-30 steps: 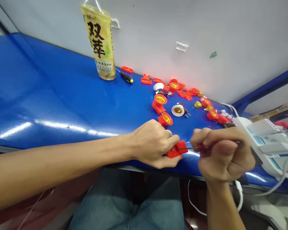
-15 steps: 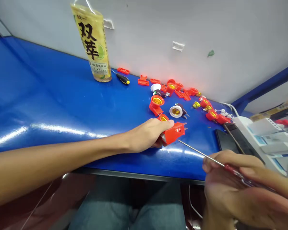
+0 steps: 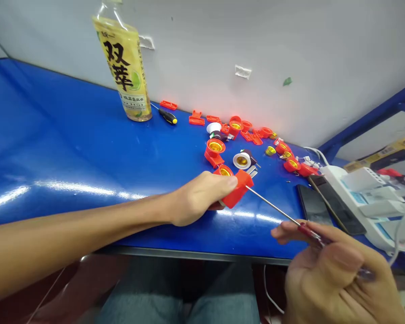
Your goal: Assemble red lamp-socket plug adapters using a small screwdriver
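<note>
My left hand is closed around a red plug-in lamp socket, whose metal prongs point away to the upper right. A gold-threaded opening shows beside my thumb. In my right hand is a screwdriver with a clear red handle and a thin steel shaft. Its tip meets the right side of the red socket body; whether it sits in a screw there is too small to tell. Just beyond lie a red lamp socket and a white-rimmed lamp socket.
Along the wall lie several red shells and sockets, with a black-and-yellow screwdriver near a drink bottle. Phones and a white stand with a cable occupy the right. The blue table ends at a dark front edge.
The screwdriver tip has come from just beside the socket to touching it. The socket has turned in my left hand, its prongs now angled further upward. The view has shifted slightly.
</note>
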A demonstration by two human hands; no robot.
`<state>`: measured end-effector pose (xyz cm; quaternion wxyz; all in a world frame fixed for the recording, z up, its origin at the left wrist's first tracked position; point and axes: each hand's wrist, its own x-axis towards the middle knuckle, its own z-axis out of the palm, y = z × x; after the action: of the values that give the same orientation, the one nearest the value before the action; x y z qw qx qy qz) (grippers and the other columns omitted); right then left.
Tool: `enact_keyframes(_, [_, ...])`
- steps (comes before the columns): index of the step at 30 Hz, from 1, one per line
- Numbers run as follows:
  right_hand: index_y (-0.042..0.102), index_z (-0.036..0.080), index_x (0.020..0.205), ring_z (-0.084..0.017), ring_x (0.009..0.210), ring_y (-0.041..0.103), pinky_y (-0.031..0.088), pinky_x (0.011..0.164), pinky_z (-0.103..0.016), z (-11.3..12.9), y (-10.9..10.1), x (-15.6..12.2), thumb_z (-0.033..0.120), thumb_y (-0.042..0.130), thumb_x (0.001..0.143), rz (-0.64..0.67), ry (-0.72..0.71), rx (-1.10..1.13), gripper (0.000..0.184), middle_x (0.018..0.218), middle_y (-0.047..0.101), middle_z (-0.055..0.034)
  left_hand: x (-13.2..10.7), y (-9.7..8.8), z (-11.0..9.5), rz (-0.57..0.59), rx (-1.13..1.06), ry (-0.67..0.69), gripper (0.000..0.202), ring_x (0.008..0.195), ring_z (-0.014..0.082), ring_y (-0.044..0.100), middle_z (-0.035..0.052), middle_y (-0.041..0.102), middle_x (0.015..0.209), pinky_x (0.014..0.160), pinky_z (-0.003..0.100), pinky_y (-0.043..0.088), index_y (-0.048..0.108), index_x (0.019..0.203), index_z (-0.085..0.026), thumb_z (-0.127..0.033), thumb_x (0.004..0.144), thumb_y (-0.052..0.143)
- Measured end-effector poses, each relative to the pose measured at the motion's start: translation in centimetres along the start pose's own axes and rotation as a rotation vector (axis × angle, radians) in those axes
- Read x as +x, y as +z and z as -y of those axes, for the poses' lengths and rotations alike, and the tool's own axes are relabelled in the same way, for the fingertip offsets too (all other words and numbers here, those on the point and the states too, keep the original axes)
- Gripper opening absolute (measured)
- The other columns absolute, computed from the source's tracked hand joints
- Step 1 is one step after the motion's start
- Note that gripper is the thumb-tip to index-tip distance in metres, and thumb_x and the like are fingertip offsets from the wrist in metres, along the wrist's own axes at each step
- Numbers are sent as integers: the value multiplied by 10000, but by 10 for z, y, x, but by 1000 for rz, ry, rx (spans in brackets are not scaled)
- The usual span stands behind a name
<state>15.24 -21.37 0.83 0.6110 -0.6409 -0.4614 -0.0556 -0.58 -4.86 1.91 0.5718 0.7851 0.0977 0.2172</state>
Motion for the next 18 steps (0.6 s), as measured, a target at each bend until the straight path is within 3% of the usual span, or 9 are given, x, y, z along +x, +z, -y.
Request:
enact_keyframes(1, [692,185,847,-200,535,673,541,544,-359,4,4,0,514,567,973,-35,84,-51,374,669,702,-40,-1,0,0,-13,82,46,442,564,101,347,-30,395,634,517,259,332,360,686,-199,-428,1057,289])
enact_keyframes(4, [643,187,630,-152,409,567,435,413,-297,8,11,-4,448,656,925,-311,275,-61,393,532,619,-11,-2,0,0,-16,324,146,369,539,105,388,-39,448,638,531,260,340,412,761,-201,-391,1053,290])
enact_keyframes(5, [603,193,578,-153,373,541,392,355,-282,5,10,-5,454,680,900,-299,351,43,422,481,574,1,-2,1,1,-15,409,172,345,514,108,388,-42,455,626,519,266,326,418,779,-204,-400,1043,314])
enact_keyframes(7, [551,194,534,-151,310,484,319,276,-260,-4,3,-7,494,681,877,-124,518,285,475,422,519,7,-2,3,4,-23,580,240,321,469,119,382,-44,459,597,492,284,284,421,792,-210,-436,1015,371])
enact_keyframes(10, [585,176,621,-115,292,430,282,277,-209,-18,-12,-10,513,614,926,112,662,492,455,400,483,16,-2,9,9,-93,738,347,349,456,137,407,-33,478,580,476,302,249,424,786,-214,-496,990,408])
enact_keyframes(14, [671,171,835,-77,310,409,284,315,-170,-22,-23,-13,469,540,988,219,653,562,360,451,482,35,-3,14,9,-127,709,375,375,446,131,383,-46,447,562,461,305,236,413,770,-217,-533,970,447])
enact_keyframes(16, [693,189,930,-78,327,435,313,330,-169,-18,-22,-14,421,540,996,225,551,565,287,488,514,33,-3,13,5,-96,618,299,373,443,117,353,-58,415,552,460,293,242,403,753,-218,-520,957,481])
enact_keyframes(18, [697,214,984,-98,358,485,349,338,-183,-13,-20,-16,380,592,975,148,390,515,197,515,546,31,-3,11,0,-41,485,182,367,452,102,355,-61,421,558,466,270,266,422,753,-210,-501,970,471])
